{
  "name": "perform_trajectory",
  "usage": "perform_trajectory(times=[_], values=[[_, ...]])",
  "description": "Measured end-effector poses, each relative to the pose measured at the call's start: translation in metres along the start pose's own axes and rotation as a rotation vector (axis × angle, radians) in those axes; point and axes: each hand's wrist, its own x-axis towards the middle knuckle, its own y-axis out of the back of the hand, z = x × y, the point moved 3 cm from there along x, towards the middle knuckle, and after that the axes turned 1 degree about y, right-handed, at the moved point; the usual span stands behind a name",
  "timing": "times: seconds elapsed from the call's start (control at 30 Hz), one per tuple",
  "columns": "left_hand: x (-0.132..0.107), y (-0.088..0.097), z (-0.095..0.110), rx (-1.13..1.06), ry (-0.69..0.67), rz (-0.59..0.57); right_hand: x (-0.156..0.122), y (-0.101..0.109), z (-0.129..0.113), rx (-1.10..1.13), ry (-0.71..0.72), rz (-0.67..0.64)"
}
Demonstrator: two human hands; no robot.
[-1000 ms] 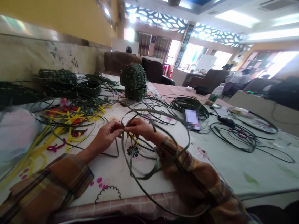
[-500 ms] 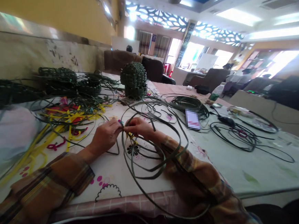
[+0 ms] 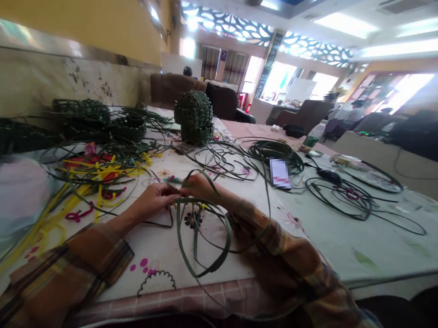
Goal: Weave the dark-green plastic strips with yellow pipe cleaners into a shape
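My left hand (image 3: 158, 198) and my right hand (image 3: 198, 188) meet over the white flowered tablecloth, fingers pinched together on a flat dark green weaving strip (image 3: 222, 259). The strip hangs in loose loops below my fingers and around my right wrist. The exact spot where the fingertips grip it is partly hidden. Beyond my hands stands a rounded woven green piece (image 3: 194, 116). To the left of my left hand lie yellow strips (image 3: 97, 179) and a twisted magenta pipe cleaner (image 3: 79, 214).
More woven green pieces (image 3: 82, 116) and loose strips lie at the back left by the wall. On the right are a coil of green strip (image 3: 271, 150), a phone-like blurred rectangle (image 3: 280, 173), a computer mouse (image 3: 329, 176), looser coils (image 3: 340, 210) and a bottle (image 3: 316, 133).
The strip's wide loops have swung down and become narrower below my hands. My hands stay together at nearly the same place, with the right hand slightly turned.
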Motion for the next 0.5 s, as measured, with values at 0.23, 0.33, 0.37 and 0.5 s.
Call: perform_trajectory(times=[0.23,0.33,0.37,0.5], values=[[0.0,-0.003,-0.009,0.115,0.022,0.026,-0.002,0.001,-0.021,-0.29,-0.007,-0.03],[-0.002,-0.005,-0.005,0.186,0.0,0.024,-0.003,0.001,-0.024,-0.305,-0.002,-0.032],[-0.002,-0.005,-0.004,0.18,-0.003,0.05,-0.002,0.002,-0.024,-0.271,0.016,-0.023],[-0.002,0.003,-0.005,0.03,0.105,0.25,-0.003,0.017,-0.019,0.015,0.076,0.17]])
